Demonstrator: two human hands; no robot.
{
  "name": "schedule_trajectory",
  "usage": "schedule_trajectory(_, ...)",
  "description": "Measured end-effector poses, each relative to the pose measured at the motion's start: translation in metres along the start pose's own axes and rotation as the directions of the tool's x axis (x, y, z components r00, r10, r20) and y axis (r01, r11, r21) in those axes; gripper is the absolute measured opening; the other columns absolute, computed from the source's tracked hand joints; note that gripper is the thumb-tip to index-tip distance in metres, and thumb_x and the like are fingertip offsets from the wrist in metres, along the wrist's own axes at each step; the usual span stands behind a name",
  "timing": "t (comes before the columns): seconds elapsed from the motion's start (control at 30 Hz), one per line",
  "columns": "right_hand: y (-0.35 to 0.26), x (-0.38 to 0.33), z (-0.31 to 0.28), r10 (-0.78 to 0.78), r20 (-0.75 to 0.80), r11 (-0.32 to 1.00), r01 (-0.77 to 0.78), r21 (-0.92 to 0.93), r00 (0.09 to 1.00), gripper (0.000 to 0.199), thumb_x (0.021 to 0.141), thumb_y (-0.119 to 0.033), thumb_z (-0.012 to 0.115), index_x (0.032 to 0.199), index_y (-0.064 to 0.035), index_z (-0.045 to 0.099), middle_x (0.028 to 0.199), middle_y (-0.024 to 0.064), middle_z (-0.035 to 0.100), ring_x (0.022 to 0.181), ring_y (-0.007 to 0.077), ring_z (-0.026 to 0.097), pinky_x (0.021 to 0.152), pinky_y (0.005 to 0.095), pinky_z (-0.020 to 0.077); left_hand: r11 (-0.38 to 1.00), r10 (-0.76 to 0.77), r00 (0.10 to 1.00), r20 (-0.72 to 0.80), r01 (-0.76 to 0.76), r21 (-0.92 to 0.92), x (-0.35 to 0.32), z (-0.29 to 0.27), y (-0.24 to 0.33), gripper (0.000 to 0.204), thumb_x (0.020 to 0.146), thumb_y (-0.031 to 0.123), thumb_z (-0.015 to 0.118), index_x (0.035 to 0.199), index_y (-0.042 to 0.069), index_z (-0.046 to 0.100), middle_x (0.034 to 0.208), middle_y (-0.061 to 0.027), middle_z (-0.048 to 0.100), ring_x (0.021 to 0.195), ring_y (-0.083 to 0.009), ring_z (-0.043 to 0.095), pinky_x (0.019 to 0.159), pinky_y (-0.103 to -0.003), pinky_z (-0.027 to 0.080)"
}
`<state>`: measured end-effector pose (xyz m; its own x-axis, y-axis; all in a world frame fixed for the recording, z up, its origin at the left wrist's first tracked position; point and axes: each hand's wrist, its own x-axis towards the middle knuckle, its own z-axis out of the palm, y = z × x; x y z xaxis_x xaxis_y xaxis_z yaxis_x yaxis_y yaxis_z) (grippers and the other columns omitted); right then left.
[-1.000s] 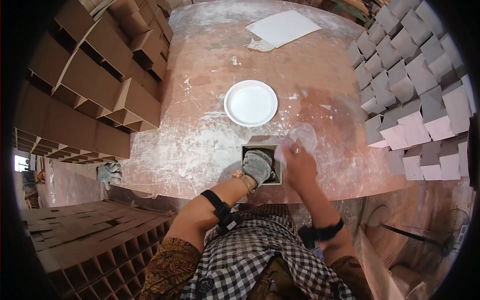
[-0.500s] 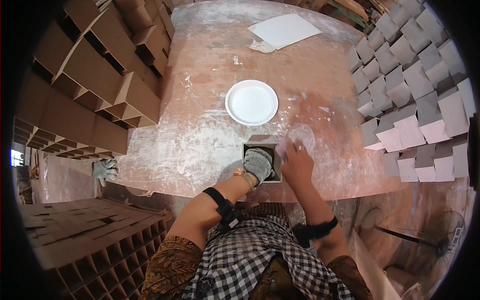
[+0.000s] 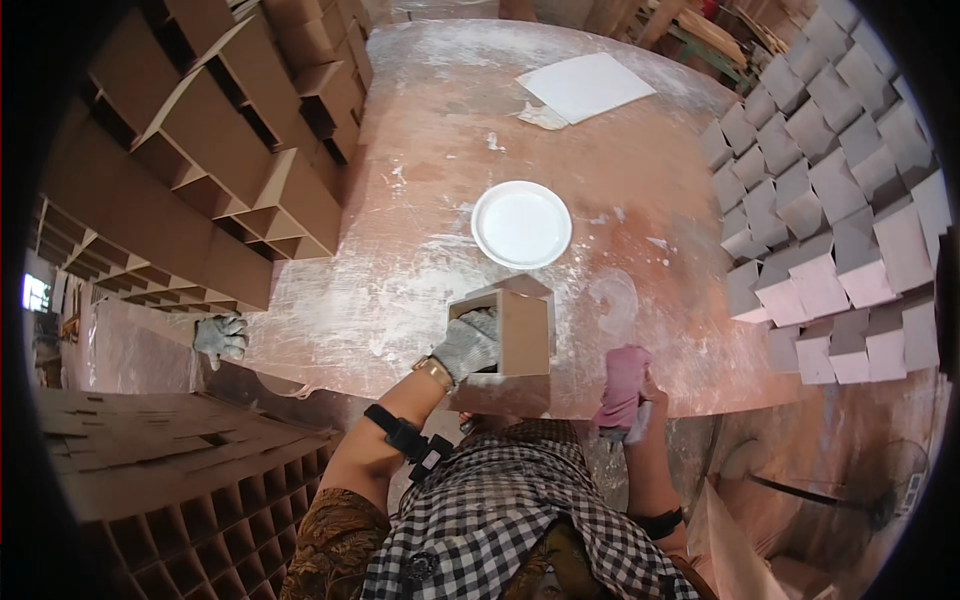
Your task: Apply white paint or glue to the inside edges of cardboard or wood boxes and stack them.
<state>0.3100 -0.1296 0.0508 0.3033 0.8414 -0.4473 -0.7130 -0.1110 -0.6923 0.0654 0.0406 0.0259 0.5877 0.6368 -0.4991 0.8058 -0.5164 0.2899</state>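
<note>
My left hand (image 3: 470, 342), in a grey knit glove, reaches into an open cardboard box (image 3: 525, 335) at the table's near edge. Its fingers are hidden inside, and the box is tipped over around it with a brown side facing up. Off to the right, my bare right hand (image 3: 655, 386) is closed on a pink cloth (image 3: 625, 385) at the table edge. Beyond the box lies a round white plate (image 3: 521, 225). A wet, whitish smear (image 3: 613, 302) marks the tabletop between the box and the cloth.
Brown cardboard boxes (image 3: 230, 130) are stacked at the left, and grey-white boxes (image 3: 835, 190) at the right. A white sheet (image 3: 590, 85) lies at the table's far side. A grey glove (image 3: 220, 338) rests at the left edge. A fan (image 3: 880, 490) stands lower right.
The box has turned and shifted left with my left hand inside it, bringing a brown side up. My right hand has moved from beside the box to the near right with the pink cloth.
</note>
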Motion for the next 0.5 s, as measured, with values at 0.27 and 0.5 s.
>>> schedule_trajectory(0.27,0.031,0.008,0.027,0.281,0.067,0.959,-0.284,0.027,0.957,0.052,0.089,-0.035,0.055,0.118,0.0077,0.049,0.103,0.0208,0.061,0.089,0.0344,0.062,0.076,0.0438,0.053,0.971,0.149,0.949,-0.278,-0.194,-0.142,-0.008,0.049,-0.045,0.049,0.081,0.039,0.057,0.112,0.001,0.058,0.095,-0.0212,0.064,0.087,-0.0338,0.063,0.077,-0.051,0.049)
schedule_trajectory(0.5,0.0,0.023,0.066,0.407,0.269,0.87,-0.461,0.178,0.873,0.048,0.087,-0.026,0.057,0.121,0.0062,0.047,0.108,0.0215,0.059,0.093,0.0333,0.061,0.079,0.044,0.0532,0.957,0.177,0.92,-0.35,-0.244,-0.157,0.014,0.059,-0.041,0.049,0.081,0.039,0.057,0.112,0.001,0.058,0.097,-0.0209,0.064,0.088,-0.0336,0.062,0.078,-0.05,0.048)
